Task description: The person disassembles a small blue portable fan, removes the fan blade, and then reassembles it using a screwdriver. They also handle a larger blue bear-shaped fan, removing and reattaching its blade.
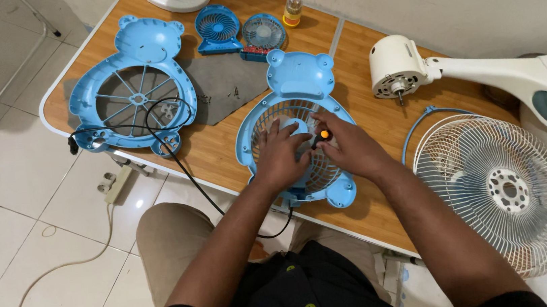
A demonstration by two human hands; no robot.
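The blue bear-shaped fan housing [299, 90] lies flat on the wooden counter [378, 122], its long axis running away from the person: the eared head points toward the wall, the two small feet toward the counter's near edge. Both hands rest on its round grille. The left hand [278, 156] spreads its fingers [270, 133] loosely over the grille's left half, pressing down without clenching anything. The right hand [347, 149] comes in from the right, and its fingers [327, 139] pinch a small screwdriver with an orange handle [323, 134], held upright at the grille's centre, just beside the left fingertips.

Left of the left fingers, well apart, a second blue bear-shaped frame [141, 52] lies with its head likewise pointing away; a black cable [171, 144] loops across its open ring and runs off the counter edge. Beyond the fingers sit two small blue fans [218, 27], a small yellow bottle [292, 8] and a grey mat [225, 84]. Right of the right fingers lie a white fan motor on its stand [400, 72] and a white wire fan guard [501, 190].
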